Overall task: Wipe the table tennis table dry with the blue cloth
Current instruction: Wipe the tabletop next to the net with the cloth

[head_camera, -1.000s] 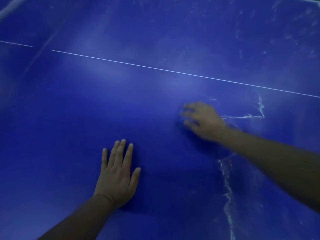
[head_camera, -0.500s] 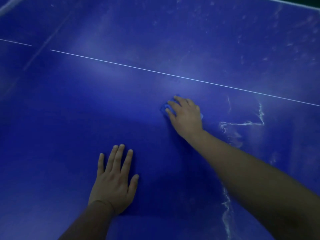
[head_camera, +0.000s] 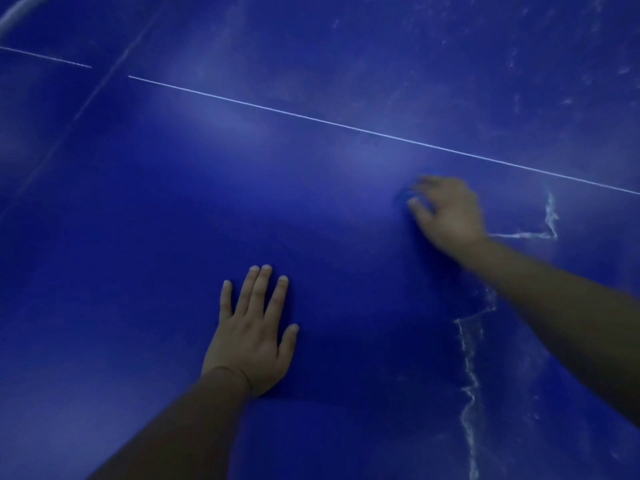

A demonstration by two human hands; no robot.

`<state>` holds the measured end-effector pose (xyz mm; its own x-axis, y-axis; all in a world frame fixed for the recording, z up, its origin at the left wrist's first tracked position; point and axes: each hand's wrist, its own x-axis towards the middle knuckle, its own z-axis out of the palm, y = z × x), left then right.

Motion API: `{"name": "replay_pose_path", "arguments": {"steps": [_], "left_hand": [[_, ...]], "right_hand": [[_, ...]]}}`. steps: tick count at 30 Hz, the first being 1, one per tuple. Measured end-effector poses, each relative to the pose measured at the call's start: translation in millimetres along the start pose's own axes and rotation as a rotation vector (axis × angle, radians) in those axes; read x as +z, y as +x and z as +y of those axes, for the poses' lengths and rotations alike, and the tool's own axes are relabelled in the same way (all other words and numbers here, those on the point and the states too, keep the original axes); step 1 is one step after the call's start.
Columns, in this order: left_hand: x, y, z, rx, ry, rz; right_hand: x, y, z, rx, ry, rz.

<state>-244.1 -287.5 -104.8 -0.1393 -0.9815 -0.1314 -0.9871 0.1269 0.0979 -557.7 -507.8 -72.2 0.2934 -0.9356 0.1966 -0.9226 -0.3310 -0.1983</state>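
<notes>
The blue table tennis table (head_camera: 173, 220) fills the view, with a thin white centre line (head_camera: 311, 117) running across it. My right hand (head_camera: 450, 214) is blurred by motion and presses down on the blue cloth (head_camera: 405, 197). Only a small edge of the cloth peeks out past the fingertips, and the rest is hidden under the palm. My left hand (head_camera: 252, 332) lies flat on the table with straight, spread fingers, nearer to me and to the left of the cloth.
Whitish streaks of water mark the surface at the right (head_camera: 550, 220) and lower right (head_camera: 469, 382). Fainter smears speckle the far right area (head_camera: 519, 64). A pale curved edge (head_camera: 14, 10) shows at the top left corner.
My right hand has slid to the right with the cloth after reaching left half a second ago. My left hand has stayed flat in place.
</notes>
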Motion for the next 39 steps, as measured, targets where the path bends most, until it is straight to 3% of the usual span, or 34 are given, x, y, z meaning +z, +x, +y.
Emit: {"name": "replay_pose_path", "arguments": {"steps": [2,5,6,8,10,13,16,18,22,26,28,31,33,36,39], "left_hand": [[-0.1,0.0,-0.3,-0.003,0.0,-0.013],[-0.4,-0.3,-0.7,-0.004,-0.018,-0.02],[-0.4,-0.4,-1.0,0.0,-0.024,-0.023],[-1.1,-0.8,-2.6,0.008,-0.045,-0.025],[-4.0,-0.4,-5.2,0.029,-0.106,-0.019],[-10.7,-3.6,-9.7,0.08,-0.217,0.006],[-12.6,-13.1,-19.4,0.106,-0.155,0.069],[-10.4,-17.7,-29.3,0.073,-0.11,0.093],[-7.0,-21.6,-52.0,0.046,-0.049,0.086],[-2.6,-25.8,-61.3,0.104,0.007,0.061],[-0.9,-24.6,-62.6,0.101,-0.017,0.046],[-3.3,-23.3,-63.5,0.102,-0.08,0.027],[-4.9,-22.9,-63.8,0.112,-0.118,0.019],[-8.7,-23.5,-65.2,0.143,-0.171,0.013],[-12.5,-24.0,-68.0,0.196,-0.225,0.004]], "right_hand": [[-2.6,-49.8,-57.1,-0.388,0.14,-0.098],[-14.6,-150.3,-107.7,-0.862,0.247,-0.438],[-16.7,-169.2,-109.2,-0.978,0.276,-0.518],[-11.5,-166.1,-95.4,-1.073,0.308,-0.513],[0.7,-123.5,-76.9,-0.918,0.229,-0.343],[13.4,-28.5,-45.1,-0.314,0.087,-0.075],[21.6,30.5,-46.6,0.026,0.039,-0.056],[27.2,35.7,-84.5,-0.052,0.039,-0.063],[30.2,-57.0,-169.0,-0.51,0.203,-0.173],[8.1,-153.1,-181.3,-0.908,0.271,-0.425],[10.9,-140.6,-159.3,-0.847,0.179,-0.347],[10.0,-94.0,-122.9,-0.29,0.041,-0.115],[15.2,-84.3,-111.4,-0.056,0.033,-0.016],[21.8,-105.8,-152.5,-0.035,0.032,0.036],[17.8,-194.0,-230.0,-0.234,0.153,-0.087]]}}
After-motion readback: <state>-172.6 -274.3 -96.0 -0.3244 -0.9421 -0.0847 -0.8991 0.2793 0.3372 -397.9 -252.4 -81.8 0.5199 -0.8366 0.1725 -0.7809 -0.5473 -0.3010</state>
